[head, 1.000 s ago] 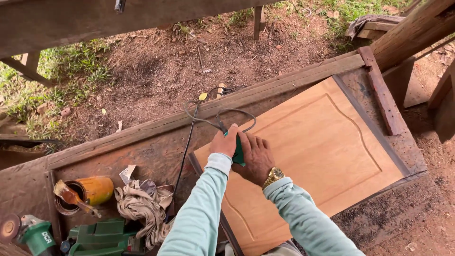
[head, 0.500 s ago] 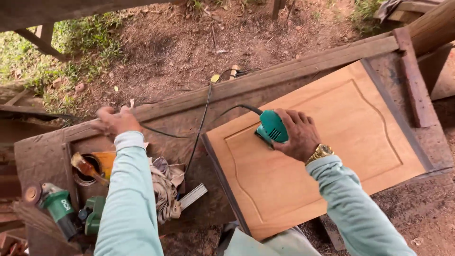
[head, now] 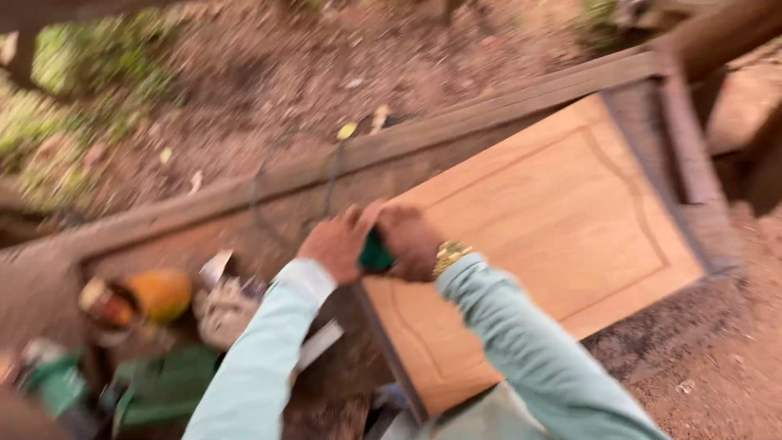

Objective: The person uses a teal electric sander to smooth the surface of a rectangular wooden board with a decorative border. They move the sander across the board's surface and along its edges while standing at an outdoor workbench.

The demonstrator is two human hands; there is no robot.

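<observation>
Both your hands are wrapped on the green sander (head: 375,253), left hand (head: 336,243) and right hand (head: 411,240) curled shut around it, at the near left edge of the wooden door panel (head: 554,236) lying on the workbench (head: 489,110). It looks compact, rigid, probably buzzy; grip the body, mind the trailing cord (head: 330,183).

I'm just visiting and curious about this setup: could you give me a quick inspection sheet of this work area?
Surface: worn wooden bench, framed by rails.
Job's things: pale wooden door panel lying flat; green power tool at its corner.
Clutter: orange container, rag bundle, green items; blurred.
Grippers: left hand and right hand both on the tool.
Cables: dark cord looping over the bench.
Surroundings: bare dirt, grass.
</observation>
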